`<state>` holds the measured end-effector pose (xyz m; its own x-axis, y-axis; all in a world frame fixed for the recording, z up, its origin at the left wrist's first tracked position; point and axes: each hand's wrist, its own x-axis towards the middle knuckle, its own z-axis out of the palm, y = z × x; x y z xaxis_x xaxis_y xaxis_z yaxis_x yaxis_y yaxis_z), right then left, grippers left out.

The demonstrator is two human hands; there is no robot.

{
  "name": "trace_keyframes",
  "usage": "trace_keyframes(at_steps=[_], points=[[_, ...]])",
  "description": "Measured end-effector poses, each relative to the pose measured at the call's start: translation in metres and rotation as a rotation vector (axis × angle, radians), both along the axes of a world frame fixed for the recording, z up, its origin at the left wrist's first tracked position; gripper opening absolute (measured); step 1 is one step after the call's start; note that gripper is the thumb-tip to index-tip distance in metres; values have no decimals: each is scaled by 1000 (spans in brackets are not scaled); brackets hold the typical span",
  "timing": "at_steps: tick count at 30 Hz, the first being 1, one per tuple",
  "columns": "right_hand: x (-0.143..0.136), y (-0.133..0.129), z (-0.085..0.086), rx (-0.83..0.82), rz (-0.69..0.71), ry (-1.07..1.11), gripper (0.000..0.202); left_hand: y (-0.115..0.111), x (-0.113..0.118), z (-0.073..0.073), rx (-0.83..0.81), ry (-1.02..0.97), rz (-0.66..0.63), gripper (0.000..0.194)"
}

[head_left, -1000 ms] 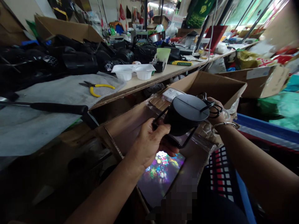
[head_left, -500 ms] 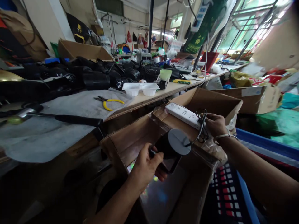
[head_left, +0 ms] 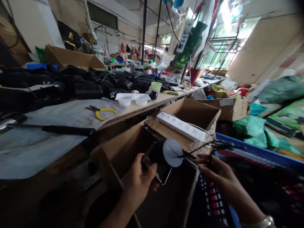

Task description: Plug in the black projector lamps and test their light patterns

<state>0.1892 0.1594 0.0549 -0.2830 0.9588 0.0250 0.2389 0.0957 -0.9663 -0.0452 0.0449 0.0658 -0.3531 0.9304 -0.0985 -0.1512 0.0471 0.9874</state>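
Note:
My left hand (head_left: pixel 142 177) is closed round the metal bracket of a black round lamp-like device (head_left: pixel 172 152) with a grey disc face. A black cable runs from the device toward the right. My right hand (head_left: pixel 217 169) grips this black cable (head_left: pixel 220 145), whose bundled end sticks out past the fingers. Below the device lies an open cardboard box (head_left: pixel 128 152). Behind it, a white power strip (head_left: pixel 181 126) rests on a cardboard flap, close to the cable.
On the workbench (head_left: pixel 135 110) at the left are yellow-handled pliers (head_left: pixel 102 113), a white plastic tray (head_left: pixel 133 98), a black-handled tool (head_left: pixel 68 130) and many black devices. A blue crate (head_left: pixel 251 152) holding dark items stands at the right.
My right hand has moved down and toward me, drawing the cable bundle away from the power strip. The device is still in my left hand. The view has turned right.

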Motion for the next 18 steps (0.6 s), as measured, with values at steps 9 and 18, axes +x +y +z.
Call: trace_keyframes(at_steps=[9, 18], points=[[-4, -70, 9, -68, -46, 127, 44, -17, 25, 7, -95, -250, -106, 49], [5, -75, -2, -80, 136, 305, 82, -21, 36, 13, -301, -377, -418, 39]])
